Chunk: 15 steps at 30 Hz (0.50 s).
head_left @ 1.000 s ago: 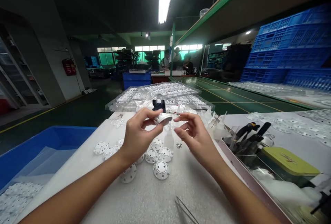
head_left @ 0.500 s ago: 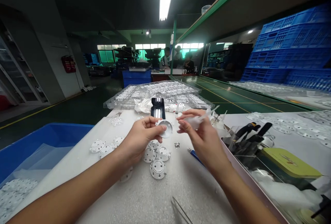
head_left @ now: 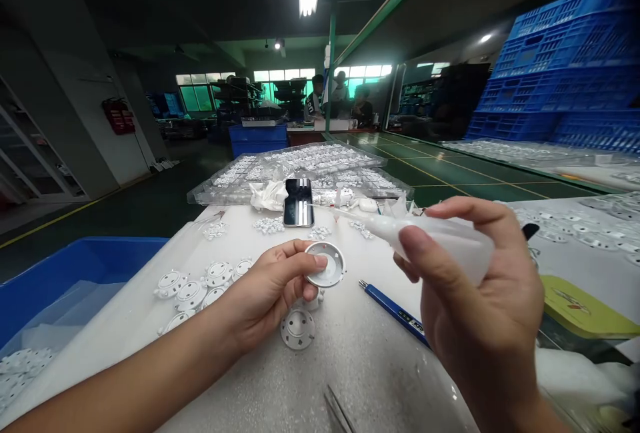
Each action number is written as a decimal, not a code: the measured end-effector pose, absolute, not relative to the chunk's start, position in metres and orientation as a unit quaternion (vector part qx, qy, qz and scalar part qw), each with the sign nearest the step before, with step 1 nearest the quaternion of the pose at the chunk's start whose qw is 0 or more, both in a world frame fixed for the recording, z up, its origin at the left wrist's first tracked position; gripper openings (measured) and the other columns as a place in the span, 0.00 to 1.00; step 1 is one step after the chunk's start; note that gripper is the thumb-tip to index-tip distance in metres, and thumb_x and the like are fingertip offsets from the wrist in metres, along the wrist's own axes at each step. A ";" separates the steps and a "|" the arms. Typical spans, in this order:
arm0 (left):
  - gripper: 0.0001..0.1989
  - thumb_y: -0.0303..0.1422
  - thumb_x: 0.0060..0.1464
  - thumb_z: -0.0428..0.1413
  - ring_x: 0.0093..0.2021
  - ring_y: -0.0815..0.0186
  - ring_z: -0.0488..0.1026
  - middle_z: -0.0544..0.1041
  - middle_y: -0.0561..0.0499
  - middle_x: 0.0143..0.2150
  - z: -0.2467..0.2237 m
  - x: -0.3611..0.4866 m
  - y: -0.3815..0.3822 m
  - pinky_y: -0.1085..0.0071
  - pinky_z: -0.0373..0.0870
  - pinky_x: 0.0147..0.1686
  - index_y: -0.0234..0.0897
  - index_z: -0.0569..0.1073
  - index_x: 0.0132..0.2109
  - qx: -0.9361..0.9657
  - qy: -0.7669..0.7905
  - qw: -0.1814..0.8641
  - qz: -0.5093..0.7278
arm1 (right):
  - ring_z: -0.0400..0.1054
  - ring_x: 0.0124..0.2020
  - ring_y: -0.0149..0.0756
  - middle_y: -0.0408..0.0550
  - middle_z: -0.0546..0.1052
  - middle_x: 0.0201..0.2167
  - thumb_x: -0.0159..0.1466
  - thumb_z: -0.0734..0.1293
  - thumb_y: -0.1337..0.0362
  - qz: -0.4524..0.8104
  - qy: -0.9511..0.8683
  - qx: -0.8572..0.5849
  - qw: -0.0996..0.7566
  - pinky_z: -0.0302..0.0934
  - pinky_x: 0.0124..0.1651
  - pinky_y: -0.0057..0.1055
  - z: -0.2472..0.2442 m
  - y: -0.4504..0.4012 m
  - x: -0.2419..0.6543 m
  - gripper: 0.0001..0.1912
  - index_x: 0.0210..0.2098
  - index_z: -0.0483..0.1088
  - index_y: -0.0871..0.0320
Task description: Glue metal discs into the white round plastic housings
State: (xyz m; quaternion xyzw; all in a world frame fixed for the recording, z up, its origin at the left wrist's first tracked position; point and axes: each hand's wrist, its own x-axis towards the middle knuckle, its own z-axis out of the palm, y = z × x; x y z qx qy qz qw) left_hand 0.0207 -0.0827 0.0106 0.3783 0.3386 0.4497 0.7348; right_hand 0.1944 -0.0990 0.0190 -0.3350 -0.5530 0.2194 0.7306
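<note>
My left hand [head_left: 270,286] pinches a white round part [head_left: 333,274] by its edge, the thumb lying inside its shallow dish. In my right hand [head_left: 475,286] is a translucent white bottle [head_left: 450,243], gripped between thumb and fingers. The bottle's long thin nozzle points left and lies above and to the right of the part, apart from it. Below my left hand another white round part [head_left: 298,328] rests on the table, and more of them [head_left: 190,294] are grouped to its left.
A blue cutter pen [head_left: 395,310] and tweezers [head_left: 340,410] lie on the white table. Farther back are a phone [head_left: 299,203], small white pieces [head_left: 269,225] and clear trays [head_left: 320,156]. A blue bin [head_left: 125,250] is at left, a green-lidded box [head_left: 583,306] at right.
My right hand has moved right and nearer to the camera with the bottle. My left hand has shifted slightly, and the part's dish faces the camera more. The view has tilted slightly down.
</note>
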 end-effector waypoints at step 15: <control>0.04 0.20 0.54 0.58 0.20 0.81 0.66 0.71 0.56 0.29 0.013 0.020 -0.086 0.86 0.68 0.20 0.31 0.73 0.36 0.324 0.349 0.741 0.473 | 0.55 0.29 0.36 0.44 0.60 0.32 0.57 0.66 0.69 0.148 -0.565 -0.296 0.756 0.49 0.29 0.35 0.009 -0.091 0.194 0.08 0.35 0.64 0.52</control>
